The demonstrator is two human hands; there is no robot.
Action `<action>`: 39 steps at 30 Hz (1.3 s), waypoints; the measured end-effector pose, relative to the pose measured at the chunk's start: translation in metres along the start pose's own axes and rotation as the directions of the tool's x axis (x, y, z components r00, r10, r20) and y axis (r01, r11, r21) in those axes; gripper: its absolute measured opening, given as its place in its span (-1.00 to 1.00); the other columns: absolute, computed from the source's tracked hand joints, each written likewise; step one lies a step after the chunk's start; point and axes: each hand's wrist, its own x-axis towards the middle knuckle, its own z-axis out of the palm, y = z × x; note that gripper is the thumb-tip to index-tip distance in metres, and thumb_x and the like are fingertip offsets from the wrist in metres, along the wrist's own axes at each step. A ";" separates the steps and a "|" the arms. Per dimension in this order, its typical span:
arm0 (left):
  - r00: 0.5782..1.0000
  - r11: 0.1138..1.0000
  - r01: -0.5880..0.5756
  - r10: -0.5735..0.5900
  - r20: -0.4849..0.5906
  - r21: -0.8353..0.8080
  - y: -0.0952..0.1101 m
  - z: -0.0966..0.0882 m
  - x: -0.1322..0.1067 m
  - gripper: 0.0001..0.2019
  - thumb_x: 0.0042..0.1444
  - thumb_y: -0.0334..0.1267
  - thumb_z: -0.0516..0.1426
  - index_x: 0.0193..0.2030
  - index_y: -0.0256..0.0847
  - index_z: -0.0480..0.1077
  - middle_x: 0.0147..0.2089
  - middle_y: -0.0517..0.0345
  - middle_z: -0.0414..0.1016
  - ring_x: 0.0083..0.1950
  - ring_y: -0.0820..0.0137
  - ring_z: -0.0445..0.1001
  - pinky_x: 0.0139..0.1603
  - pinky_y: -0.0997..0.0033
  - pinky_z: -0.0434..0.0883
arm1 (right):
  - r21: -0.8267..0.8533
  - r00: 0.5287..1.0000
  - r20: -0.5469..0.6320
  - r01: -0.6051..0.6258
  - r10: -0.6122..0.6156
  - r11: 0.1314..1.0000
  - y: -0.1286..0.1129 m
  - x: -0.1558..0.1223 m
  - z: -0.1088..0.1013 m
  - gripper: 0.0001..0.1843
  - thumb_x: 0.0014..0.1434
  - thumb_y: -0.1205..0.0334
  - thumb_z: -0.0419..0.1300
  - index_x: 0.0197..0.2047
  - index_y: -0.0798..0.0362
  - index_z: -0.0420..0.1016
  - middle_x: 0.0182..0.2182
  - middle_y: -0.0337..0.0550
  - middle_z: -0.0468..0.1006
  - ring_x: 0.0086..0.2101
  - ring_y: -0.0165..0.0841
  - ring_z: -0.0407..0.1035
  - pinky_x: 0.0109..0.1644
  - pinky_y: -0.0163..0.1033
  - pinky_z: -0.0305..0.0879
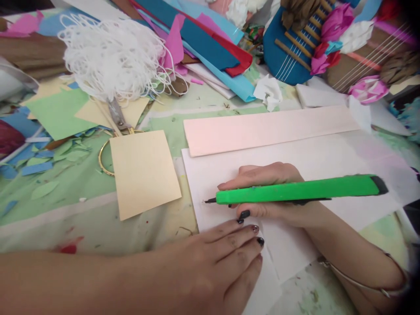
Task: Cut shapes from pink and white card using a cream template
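My right hand point(272, 175) grips a green utility knife point(295, 189) between thumb and fingers. Its black end points right, and its thin dark tip points left, just over the left edge of a white sheet point(216, 168). My left hand point(226, 256) presses flat on the same sheet below the knife, fingers stretched out and close to my right thumb. Along the sheet's top edge lies a pale pink strip point(262, 129). To the left is a cream square of paper point(144, 173), partly covering a gold ring point(104, 162) and scissors point(116, 113).
A tangle of white cord point(111, 57) is piled at the back left, above green paper point(62, 113) and scattered scraps point(37, 168). Folded coloured paper point(203, 39) lies behind. Paper guitar shapes with flowers point(292, 48) stand back right. A crumpled white paper point(269, 91) sits near the strip.
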 end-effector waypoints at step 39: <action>0.985 0.986 0.165 -0.164 -0.048 0.031 0.010 0.011 -0.006 -0.59 0.28 -0.28 -0.02 0.18 -0.41 0.39 0.12 -0.22 0.53 0.15 0.13 0.50 0.30 0.11 0.33 | -0.441 0.959 0.274 0.196 -0.077 0.876 -0.009 0.009 0.017 -0.74 0.35 0.31 0.05 -0.04 -0.08 0.53 -0.23 -0.30 0.64 -0.09 -0.37 0.50 0.38 -0.13 0.10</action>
